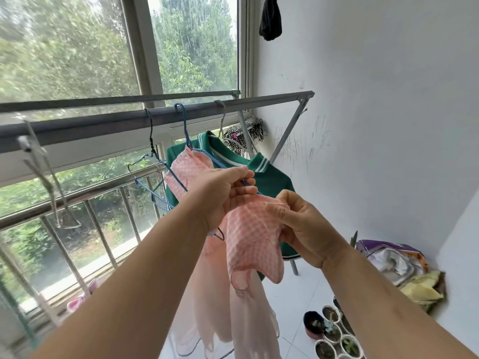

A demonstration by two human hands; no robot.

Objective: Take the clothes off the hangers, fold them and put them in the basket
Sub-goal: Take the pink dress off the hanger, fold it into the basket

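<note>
Left hand (220, 195) just under the rail (103, 125): fingers (241, 174) curled, tips pressed to thumb, pinching the wire arm of the blue hanger (186, 130). Right hand (305, 229) lower and nearer the wall: thumb and curled fingers (274, 211) grip a bunched fold of the dress (248, 229) at its shoulder end, where the cloth meets the hanger tip.

The dress has a pink check top and a sheer pale skirt. It hangs from the rail on the blue hanger; one shoulder is on the wire, the other is gathered in the right hand.

Behind the dress on the same rail is a green top (274, 177) with white-striped collar and cuffs, partly covered by the dress and both hands. An empty hanger (51, 193) hangs off the rail's left end, and more bare wire hangers sit between it and the dress. A striped cloth (248, 130) is at the rail's far end. A black cloth (270, 19) is high above the rail on the wall. On the floor below the rail's far end are pots (329, 330) and bags (388, 257); the print on the purple bag is too blurred to read.
</note>
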